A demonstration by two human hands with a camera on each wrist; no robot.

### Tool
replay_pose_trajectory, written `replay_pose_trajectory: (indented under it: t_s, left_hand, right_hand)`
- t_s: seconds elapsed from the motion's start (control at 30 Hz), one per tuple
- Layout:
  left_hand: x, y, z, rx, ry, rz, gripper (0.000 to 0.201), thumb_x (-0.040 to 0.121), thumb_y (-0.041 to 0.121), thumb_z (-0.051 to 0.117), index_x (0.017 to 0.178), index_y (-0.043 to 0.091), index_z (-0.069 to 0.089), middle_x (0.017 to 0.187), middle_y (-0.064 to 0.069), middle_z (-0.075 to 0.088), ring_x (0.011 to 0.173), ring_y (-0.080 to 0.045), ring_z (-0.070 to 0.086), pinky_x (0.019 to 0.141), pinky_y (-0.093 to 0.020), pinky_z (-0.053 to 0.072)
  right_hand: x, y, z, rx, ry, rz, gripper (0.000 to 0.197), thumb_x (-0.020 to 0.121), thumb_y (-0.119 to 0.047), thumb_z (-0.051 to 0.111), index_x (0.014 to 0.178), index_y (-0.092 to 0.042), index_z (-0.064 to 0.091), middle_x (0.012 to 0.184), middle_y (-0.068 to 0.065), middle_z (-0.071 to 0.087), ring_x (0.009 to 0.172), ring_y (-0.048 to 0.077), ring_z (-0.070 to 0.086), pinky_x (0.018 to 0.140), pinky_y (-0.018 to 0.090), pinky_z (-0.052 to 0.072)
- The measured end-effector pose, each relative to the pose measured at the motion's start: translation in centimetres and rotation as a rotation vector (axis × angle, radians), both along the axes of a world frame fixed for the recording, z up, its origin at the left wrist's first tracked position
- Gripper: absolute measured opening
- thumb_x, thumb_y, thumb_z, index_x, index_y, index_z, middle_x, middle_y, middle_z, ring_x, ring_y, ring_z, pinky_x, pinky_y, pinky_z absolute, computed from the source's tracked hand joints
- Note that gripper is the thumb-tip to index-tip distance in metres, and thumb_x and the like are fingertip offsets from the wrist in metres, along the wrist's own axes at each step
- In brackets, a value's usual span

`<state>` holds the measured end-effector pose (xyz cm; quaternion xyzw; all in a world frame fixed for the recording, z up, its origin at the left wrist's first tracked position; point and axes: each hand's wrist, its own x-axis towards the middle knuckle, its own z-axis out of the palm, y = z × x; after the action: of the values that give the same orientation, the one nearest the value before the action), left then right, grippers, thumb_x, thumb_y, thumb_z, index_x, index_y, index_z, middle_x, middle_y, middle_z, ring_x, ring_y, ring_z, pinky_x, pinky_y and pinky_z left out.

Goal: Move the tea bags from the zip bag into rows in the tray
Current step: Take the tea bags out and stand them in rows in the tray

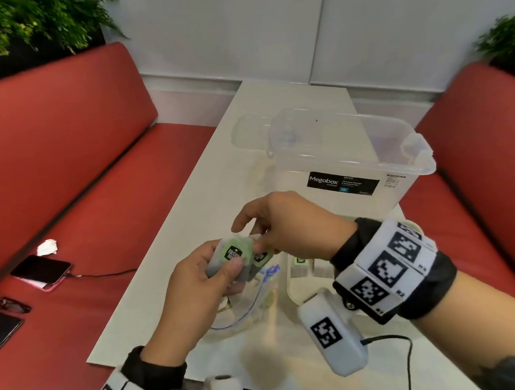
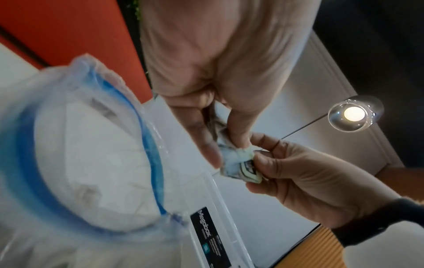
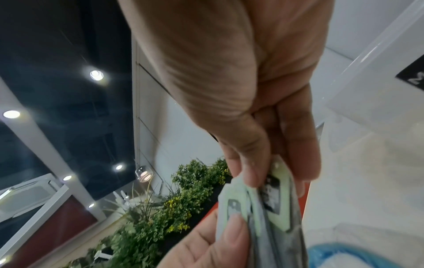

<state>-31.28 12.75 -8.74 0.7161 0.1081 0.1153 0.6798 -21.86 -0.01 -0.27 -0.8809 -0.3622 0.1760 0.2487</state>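
1. Left hand (image 1: 195, 286) up over the table, thumb and fingers curled round a small stack of tea bags (image 1: 231, 257), green tags with black logos facing up.
2. Right hand (image 1: 285, 223) in from the other side, thumb and fingertips pinching one tea bag (image 1: 262, 257) off the edge of that stack; index finger lifted free.
3. Zip bag (image 1: 246, 311) lying slack on the white table (image 1: 189, 199) just beneath both hands, blue zip seam gaping open. Contents too hazy to count; something pale inside in the left wrist view.
4. Tray (image 1: 293, 292) just right of the bag, mostly hidden behind the right wrist. A few tea bags (image 1: 301, 266) already down side by side along its far edge: looks like a first row begun, no more.
5. Verdict: early going. Handful out of the bag, one being peeled off for placing, most of the tray apparently unfilled.
6. Clear Megabox storage box (image 1: 354, 163) standing behind, untouched.
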Motion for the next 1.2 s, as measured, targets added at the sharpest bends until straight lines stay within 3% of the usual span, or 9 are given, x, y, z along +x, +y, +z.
replay_pose_trajectory:
  t_s: [0.2,0.43,0.6,0.73,0.83,0.97,1.07,1.13,1.2]
  left_hand:
    - [0.7,-1.4,-0.5,-0.14,-0.011,-0.019,0.014,0.086,0.006,0.059,0.095,0.015,0.065,0.083,-0.002,0.073,0.075,-0.015,0.069,0.059,-0.022,0.055]
    - [1.8,-2.5,0.6,0.058,-0.043,-0.181,0.034,0.083,0.0,0.063,0.103,0.028,0.067,0.091,0.006,0.071,0.074,-0.012,0.068,0.058,-0.018,0.053]
    - [2.9,-4.1,1.2,0.032,-0.072,-0.334,0.042,0.08,-0.006,0.063,0.1,0.032,0.067,0.104,0.006,0.065,0.082,-0.012,0.066,0.058,-0.023,0.054]
    - [3.6,-4.3,1.0,-0.077,-0.072,-0.321,0.037,0.079,-0.002,0.068,0.1,0.028,0.068,0.103,0.002,0.067,0.078,-0.013,0.067,0.057,-0.025,0.054]
    - [4.1,-4.0,0.9,-0.11,-0.066,-0.294,0.037,0.08,-0.003,0.065,0.105,0.024,0.065,0.105,0.0,0.066,0.076,-0.011,0.067,0.056,-0.023,0.055]
    - [4.4,-4.0,0.7,-0.072,-0.065,-0.295,0.04,0.081,-0.006,0.062,0.107,0.024,0.065,0.108,0.001,0.064,0.077,-0.012,0.068,0.056,-0.022,0.054]
    - [4.5,-4.4,0.5,-0.026,-0.075,-0.318,0.042,0.08,-0.006,0.063,0.102,0.029,0.067,0.106,0.005,0.064,0.08,-0.012,0.066,0.056,-0.022,0.054]
    - [4.7,-4.6,0.5,0.02,-0.092,-0.346,0.048,0.08,-0.006,0.064,0.096,0.038,0.069,0.105,0.013,0.063,0.082,-0.01,0.065,0.056,-0.022,0.053]
    - [4.9,-4.9,0.5,0.068,-0.097,-0.379,0.051,0.08,-0.005,0.065,0.092,0.044,0.07,0.108,0.022,0.06,0.085,-0.009,0.065,0.056,-0.021,0.053]
  right_hand:
    - [1.1,-2.4,0.9,0.022,-0.11,-0.109,0.031,0.077,-0.005,0.072,0.103,-0.018,0.063,0.085,-0.002,0.065,0.055,-0.001,0.05,0.056,0.015,0.042]
    - [2.0,-4.1,2.6,-0.157,-0.231,0.008,0.052,0.082,0.001,0.061,0.125,-0.028,0.058,0.084,-0.007,0.069,0.075,0.007,0.06,0.067,0.011,0.042]
    - [2.5,-4.3,2.8,-0.154,-0.221,0.051,0.059,0.079,0.002,0.065,0.128,-0.029,0.055,0.078,-0.006,0.071,0.062,-0.002,0.058,0.059,0.002,0.04]
    - [2.8,-5.5,3.0,-0.004,-0.269,-0.123,0.05,0.076,-0.012,0.074,0.12,-0.027,0.058,0.071,-0.011,0.06,0.061,-0.002,0.05,0.062,0.015,0.04]
    - [2.8,-6.8,2.6,0.083,-0.298,-0.268,0.046,0.073,-0.009,0.067,0.113,-0.027,0.054,0.063,-0.011,0.055,0.064,0.003,0.053,0.066,0.027,0.045]
    - [2.2,-7.7,1.7,-0.047,-0.173,-0.232,0.055,0.073,-0.024,0.071,0.123,-0.031,0.049,0.087,-0.01,0.066,0.066,0.0,0.055,0.07,0.025,0.049]
    - [2.4,-8.0,0.9,-0.115,-0.264,-0.227,0.047,0.081,-0.03,0.065,0.125,-0.033,0.051,0.101,-0.01,0.063,0.077,0.006,0.056,0.077,0.029,0.049]
    - [2.7,-8.1,0.6,-0.12,-0.31,-0.197,0.024,0.084,-0.032,0.063,0.108,-0.03,0.063,0.096,-0.009,0.065,0.085,0.011,0.058,0.08,0.034,0.05]
    - [2.9,-8.3,0.4,-0.122,-0.308,-0.178,0.009,0.085,-0.033,0.063,0.088,-0.026,0.067,0.083,-0.008,0.067,0.079,0.012,0.06,0.075,0.035,0.051]
